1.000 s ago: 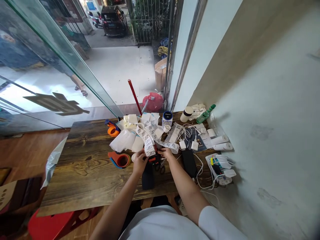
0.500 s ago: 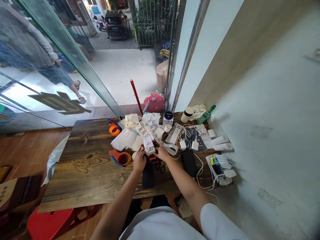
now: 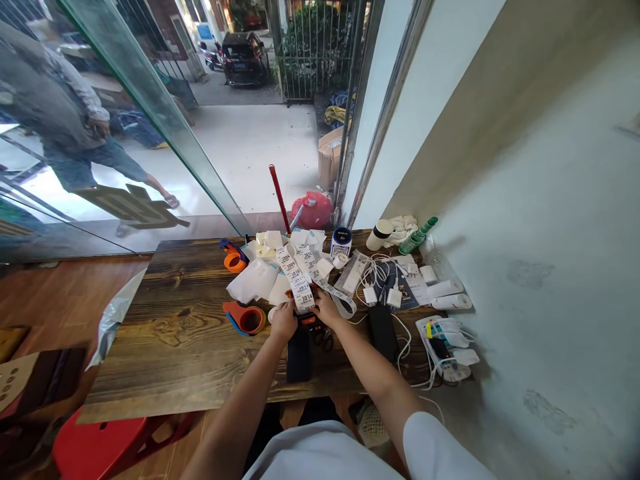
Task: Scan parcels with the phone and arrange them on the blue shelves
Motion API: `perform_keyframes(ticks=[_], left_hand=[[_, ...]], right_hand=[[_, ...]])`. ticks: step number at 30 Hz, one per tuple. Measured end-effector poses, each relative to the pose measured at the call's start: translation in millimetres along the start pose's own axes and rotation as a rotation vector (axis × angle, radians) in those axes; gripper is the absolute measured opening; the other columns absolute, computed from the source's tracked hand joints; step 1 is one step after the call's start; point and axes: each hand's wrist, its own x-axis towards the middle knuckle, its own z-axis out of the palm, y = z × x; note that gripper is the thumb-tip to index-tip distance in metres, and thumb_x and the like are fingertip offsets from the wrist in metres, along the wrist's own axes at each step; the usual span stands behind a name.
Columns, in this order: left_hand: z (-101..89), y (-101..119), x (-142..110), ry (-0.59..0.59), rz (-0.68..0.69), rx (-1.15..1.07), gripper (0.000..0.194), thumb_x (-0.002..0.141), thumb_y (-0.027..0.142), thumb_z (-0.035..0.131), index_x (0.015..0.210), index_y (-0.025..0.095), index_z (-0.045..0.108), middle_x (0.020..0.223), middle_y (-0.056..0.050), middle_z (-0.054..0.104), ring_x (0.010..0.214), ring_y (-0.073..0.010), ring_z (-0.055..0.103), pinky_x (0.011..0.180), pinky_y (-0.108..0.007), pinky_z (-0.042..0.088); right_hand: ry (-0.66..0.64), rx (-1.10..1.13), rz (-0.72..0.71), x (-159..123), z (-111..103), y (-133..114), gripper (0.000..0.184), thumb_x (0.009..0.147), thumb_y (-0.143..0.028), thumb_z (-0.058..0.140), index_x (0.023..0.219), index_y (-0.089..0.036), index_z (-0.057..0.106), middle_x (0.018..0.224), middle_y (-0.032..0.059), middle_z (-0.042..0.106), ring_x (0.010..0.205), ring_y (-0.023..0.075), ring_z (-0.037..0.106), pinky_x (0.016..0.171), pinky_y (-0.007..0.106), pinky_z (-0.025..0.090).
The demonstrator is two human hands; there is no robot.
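A white strip of printed number labels (image 3: 296, 277), "3014" near its lower end, runs up and away from between my hands. My left hand (image 3: 284, 321) is closed on the left side of a small black-and-orange device (image 3: 309, 321) at the strip's lower end. From the other side my right hand (image 3: 326, 311) grips the same device, fingers beside the strip. My fingertips are partly hidden. Just below lies a flat black object (image 3: 299, 358), with dark-handled scissors (image 3: 324, 339) to its right. A second label strip (image 3: 311, 261) curls away past my right hand.
On the wooden table (image 3: 165, 333) are orange-and-blue tape dispensers (image 3: 250, 320), white packets (image 3: 253, 280), a dark-lidded jar (image 3: 341, 241), white chargers and cables (image 3: 373, 293), a black case (image 3: 383, 332) and a green bottle (image 3: 418, 236). A wall borders the right; someone walks outside the glass.
The view has shifted slightly, so the table things sit a little lower and to the right. Both hands stay at the device. The person outside has taken a step.
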Motion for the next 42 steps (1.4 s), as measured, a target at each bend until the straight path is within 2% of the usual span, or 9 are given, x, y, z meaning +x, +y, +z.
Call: perform_keyframes(ticks=[8,18,23,26,29,31,34,38,42], left_hand=[[-11.6,3.1,8.6,-0.069,-0.003,0.089,0.043,0.074,0.025,0.055,0.116,0.014,0.055,0.107,-0.014,0.066,0.111,-0.0284,0.055,0.092,-0.038,0.04],[-11.2,8.0,8.2,-0.074,-0.068,0.11,0.04,0.07,0.024,0.061,0.109,0.016,0.056,0.104,-0.013,0.067,0.107,-0.0278,0.057,0.093,-0.036,0.041],[-12.4,4.8,8.4,-0.017,-0.041,0.037,0.053,0.068,0.022,0.064,0.12,0.017,0.056,0.114,-0.01,0.065,0.108,-0.0264,0.057,0.095,-0.035,0.042],[-17.5,0.3,0.5,0.046,-0.015,-0.032,0.039,0.074,0.017,0.058,0.112,0.022,0.062,0.118,-0.005,0.063,0.104,-0.0214,0.059,0.095,-0.032,0.043],[-24.5,-2.2,-10.1,0.181,-0.092,-0.07,0.025,0.084,0.015,0.046,0.098,0.021,0.066,0.114,-0.008,0.063,0.108,-0.0224,0.056,0.099,-0.034,0.041],[-28.6,-2.1,-12.2,0.292,-0.168,-0.078,0.031,0.087,0.018,0.043,0.112,0.017,0.062,0.123,-0.013,0.057,0.12,-0.0268,0.048,0.105,-0.04,0.035],[-32.5,-1.2,-4.4,0.331,-0.132,-0.161,0.049,0.083,0.013,0.047,0.131,0.02,0.051,0.137,-0.009,0.05,0.13,-0.0263,0.038,0.111,-0.041,0.028],[-38.7,-0.2,13.7,0.287,-0.106,-0.252,0.042,0.078,0.005,0.044,0.112,0.021,0.063,0.118,-0.005,0.064,0.116,-0.024,0.05,0.104,-0.039,0.035],[-46.9,13.7,22.1,0.281,-0.142,-0.327,0.027,0.087,0.016,0.042,0.103,0.016,0.063,0.11,-0.011,0.063,0.108,-0.0257,0.053,0.098,-0.041,0.039]], right_hand=[[0.014,0.09,0.105,8.7,16.4,7.1,0.024,0.092,-0.034,0.059,0.107,-0.016,0.063,0.108,0.0064,0.066,0.094,0.0202,0.064,0.083,0.042,0.055],[0.164,0.217,0.283,9.7,19.9,-8.8,0.022,0.091,-0.033,0.059,0.106,-0.016,0.063,0.11,0.0068,0.065,0.097,0.0209,0.063,0.085,0.043,0.054],[0.192,0.354,0.25,-5.7,-15.6,-4.5,0.021,0.091,-0.034,0.06,0.098,-0.015,0.064,0.099,0.0043,0.067,0.086,0.0183,0.065,0.079,0.039,0.055],[0.196,0.456,0.21,-21.3,-53.2,10.1,0.023,0.09,-0.036,0.061,0.094,-0.014,0.064,0.092,0.0027,0.067,0.082,0.0177,0.065,0.076,0.037,0.055],[0.23,0.535,0.243,-30.3,-85.6,30.0,0.025,0.093,-0.037,0.057,0.103,-0.015,0.063,0.102,0.0052,0.066,0.091,0.0195,0.064,0.08,0.04,0.055],[0.206,0.569,0.297,-31.1,-94.7,42.2,0.024,0.092,-0.035,0.058,0.104,-0.015,0.062,0.106,0.0061,0.066,0.094,0.0202,0.064,0.082,0.041,0.055],[0.056,0.618,0.384,-28.7,-86.3,53.4,0.019,0.09,-0.031,0.062,0.098,-0.014,0.064,0.1,0.0043,0.067,0.087,0.0184,0.065,0.077,0.038,0.056],[-0.091,0.73,0.481,-26.3,-59.2,55.8,0.018,0.09,-0.03,0.062,0.1,-0.014,0.064,0.098,0.0041,0.067,0.084,0.0173,0.065,0.074,0.036,0.057],[-0.1,0.916,0.562,-27.7,-49.5,57.3,0.021,0.091,-0.029,0.061,0.104,-0.014,0.062,0.102,0.005,0.066,0.085,0.0174,0.065,0.073,0.036,0.057]])
